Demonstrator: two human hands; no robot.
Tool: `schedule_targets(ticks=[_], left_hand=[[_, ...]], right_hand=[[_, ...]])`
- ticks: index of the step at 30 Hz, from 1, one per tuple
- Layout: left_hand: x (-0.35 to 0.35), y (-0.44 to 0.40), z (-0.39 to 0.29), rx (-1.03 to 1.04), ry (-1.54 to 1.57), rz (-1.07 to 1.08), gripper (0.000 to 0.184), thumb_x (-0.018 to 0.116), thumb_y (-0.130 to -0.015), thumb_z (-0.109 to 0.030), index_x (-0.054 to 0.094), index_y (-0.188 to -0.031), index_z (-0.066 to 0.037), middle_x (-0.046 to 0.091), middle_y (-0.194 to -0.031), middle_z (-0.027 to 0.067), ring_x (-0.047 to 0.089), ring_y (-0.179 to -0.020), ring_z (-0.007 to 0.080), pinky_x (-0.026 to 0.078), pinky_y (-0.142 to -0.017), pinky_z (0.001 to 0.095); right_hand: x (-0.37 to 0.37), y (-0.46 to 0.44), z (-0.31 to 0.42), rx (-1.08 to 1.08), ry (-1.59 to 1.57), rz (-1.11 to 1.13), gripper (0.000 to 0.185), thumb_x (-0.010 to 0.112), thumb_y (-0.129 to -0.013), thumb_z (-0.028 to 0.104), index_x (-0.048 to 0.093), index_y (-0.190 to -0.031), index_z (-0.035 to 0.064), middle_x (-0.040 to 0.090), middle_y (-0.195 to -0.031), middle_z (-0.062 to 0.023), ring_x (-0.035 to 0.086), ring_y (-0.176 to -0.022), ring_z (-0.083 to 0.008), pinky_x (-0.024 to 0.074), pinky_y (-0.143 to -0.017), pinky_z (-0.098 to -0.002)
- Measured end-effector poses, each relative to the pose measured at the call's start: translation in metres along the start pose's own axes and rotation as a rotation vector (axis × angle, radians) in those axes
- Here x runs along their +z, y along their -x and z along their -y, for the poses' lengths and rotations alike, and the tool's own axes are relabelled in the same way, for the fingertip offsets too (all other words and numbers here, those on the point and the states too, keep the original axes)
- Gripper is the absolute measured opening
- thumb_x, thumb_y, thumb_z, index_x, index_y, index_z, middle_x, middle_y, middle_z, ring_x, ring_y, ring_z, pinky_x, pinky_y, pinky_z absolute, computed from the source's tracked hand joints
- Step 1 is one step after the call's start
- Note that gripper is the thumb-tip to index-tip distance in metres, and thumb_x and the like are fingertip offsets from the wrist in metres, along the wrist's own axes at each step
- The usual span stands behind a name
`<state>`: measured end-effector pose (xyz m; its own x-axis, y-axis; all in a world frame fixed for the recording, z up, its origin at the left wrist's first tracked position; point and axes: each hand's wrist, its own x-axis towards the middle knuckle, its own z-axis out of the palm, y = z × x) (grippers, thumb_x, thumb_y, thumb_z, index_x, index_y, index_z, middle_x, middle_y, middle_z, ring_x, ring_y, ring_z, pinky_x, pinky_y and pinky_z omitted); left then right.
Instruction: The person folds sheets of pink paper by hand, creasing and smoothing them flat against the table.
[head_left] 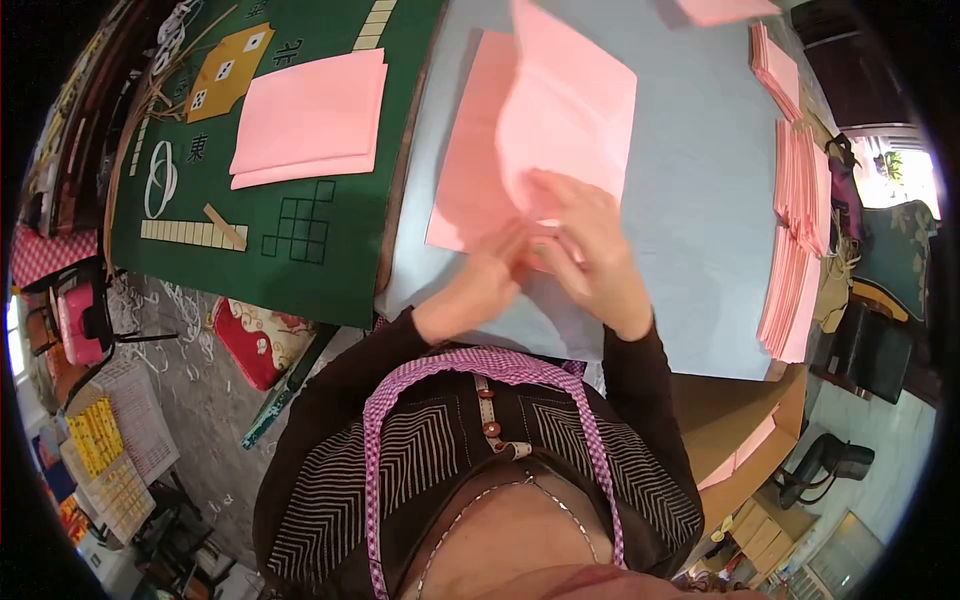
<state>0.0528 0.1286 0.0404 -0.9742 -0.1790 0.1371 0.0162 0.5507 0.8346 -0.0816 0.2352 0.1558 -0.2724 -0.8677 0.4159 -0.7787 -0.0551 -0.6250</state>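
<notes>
A large pink sheet (575,110) lies on the grey-blue table top, its upper layer lifted and curved above the lower layer on the left. My right hand (590,240) is at its near edge, with fingers bent over the pink material and the thumb close to my other hand. My left hand (480,280) rests at the near edge of the lower layer, fingers pressed together beside the right thumb. What lies between the fingertips is partly hidden. A folded pink piece (310,115) lies on the green board to the left.
Stacks of folded pink pieces (797,190) line the table's right edge. The green board (330,285) holds a white loop (160,180) and a yellow card (228,72). Below the table's right end stands a cardboard box (780,425) with pink pieces inside.
</notes>
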Motion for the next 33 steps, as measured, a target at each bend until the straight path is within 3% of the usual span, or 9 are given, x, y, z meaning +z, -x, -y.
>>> schedule_targets(ticks=[1,5,7,11,13,16,20,26,33], left_hand=[[-0.014,0.003,-0.003,-0.211,0.383,0.009,0.042,0.056,-0.093,-0.020,0.051,-0.128,0.003,0.055,-0.129,0.0175,0.055,-0.116,0.0362,0.043,-0.100,0.0461],[-0.046,0.013,0.001,-0.349,0.690,-0.227,0.038,0.041,-0.103,-0.022,0.046,-0.130,0.003,0.059,-0.121,0.0143,0.061,-0.106,0.0270,0.050,-0.089,0.0401],[-0.056,0.013,0.007,-0.368,1.192,-0.318,0.042,0.031,-0.106,-0.026,0.041,-0.134,0.004,0.058,-0.121,0.0146,0.061,-0.105,0.0228,0.051,-0.087,0.0375],[-0.063,0.016,0.025,-0.480,1.107,-0.328,0.050,0.033,-0.106,-0.032,0.036,-0.139,0.005,0.058,-0.119,0.0161,0.064,-0.096,0.0218,0.053,-0.081,0.0345],[-0.065,0.016,0.023,-0.420,1.112,-0.318,0.051,0.036,-0.105,-0.029,0.031,-0.142,0.005,0.061,-0.114,0.0175,0.064,-0.096,0.0205,0.053,-0.080,0.0328],[-0.069,0.017,0.020,-0.569,0.909,-0.336,0.053,0.049,-0.101,-0.020,0.031,-0.144,0.004,0.061,-0.097,0.0084,0.061,-0.089,0.0136,0.052,-0.076,0.0279],[-0.071,0.016,0.018,-0.539,0.605,-0.332,0.054,0.052,-0.096,-0.012,0.032,-0.144,0.003,0.055,-0.082,0.0022,0.051,-0.072,0.0079,0.052,-0.068,0.0252],[-0.075,0.023,0.023,-0.568,0.520,-0.262,0.055,0.052,-0.092,-0.004,0.034,-0.144,0.002,0.053,-0.075,0.0020,0.053,-0.066,0.0085,0.050,-0.056,0.0248],[-0.074,0.024,0.025,-0.564,0.401,-0.256,0.055,0.053,-0.090,-0.003,0.037,-0.143,-0.001,0.059,-0.076,0.0058,0.055,-0.061,0.0103,0.050,-0.056,0.0264]], right_hand=[[0.010,0.000,-0.003,0.008,-0.003,-0.002,0.023,0.066,-0.078,0.001,0.058,-0.100,0.0002,0.056,-0.132,-0.0161,0.052,-0.121,-0.0346,0.0377,-0.101,-0.0415],[0.051,0.006,-0.014,-0.003,0.028,0.074,0.023,0.067,-0.080,0.008,0.059,-0.101,0.0037,0.057,-0.129,-0.0133,0.053,-0.119,-0.0298,0.0370,-0.099,-0.0421],[0.067,0.009,-0.018,0.020,0.051,0.092,0.022,0.067,-0.081,0.008,0.059,-0.101,0.0041,0.057,-0.129,-0.0130,0.052,-0.120,-0.0299,0.0370,-0.099,-0.0424],[0.087,0.014,-0.024,0.039,0.070,0.111,0.023,0.067,-0.081,0.009,0.058,-0.102,0.0044,0.057,-0.130,-0.0130,0.051,-0.121,-0.0296,0.0361,-0.099,-0.0429],[0.092,0.015,-0.025,0.043,0.080,0.125,0.025,0.068,-0.081,0.011,0.058,-0.104,0.0053,0.056,-0.131,-0.0130,0.051,-0.121,-0.0296,0.0349,-0.100,-0.0432],[0.093,0.015,-0.024,0.050,0.058,0.156,0.029,0.069,-0.081,0.014,0.058,-0.106,0.0061,0.054,-0.133,-0.0128,0.050,-0.122,-0.0301,0.0343,-0.101,-0.0434],[0.094,0.015,-0.025,0.006,0.103,0.179,0.037,0.073,-0.077,0.017,0.057,-0.108,0.0054,0.052,-0.129,-0.0143,0.048,-0.121,-0.0314,0.0344,-0.100,-0.0450],[0.096,0.021,-0.029,0.046,0.135,0.221,0.037,0.071,-0.080,0.019,0.058,-0.111,0.0058,0.052,-0.135,-0.0138,0.047,-0.125,-0.0319,0.0333,-0.103,-0.0452],[0.098,0.021,-0.030,0.056,0.180,0.213,0.035,0.070,-0.082,0.019,0.058,-0.112,0.0041,0.053,-0.133,-0.0147,0.049,-0.123,-0.0323,0.0346,-0.102,-0.0444]])
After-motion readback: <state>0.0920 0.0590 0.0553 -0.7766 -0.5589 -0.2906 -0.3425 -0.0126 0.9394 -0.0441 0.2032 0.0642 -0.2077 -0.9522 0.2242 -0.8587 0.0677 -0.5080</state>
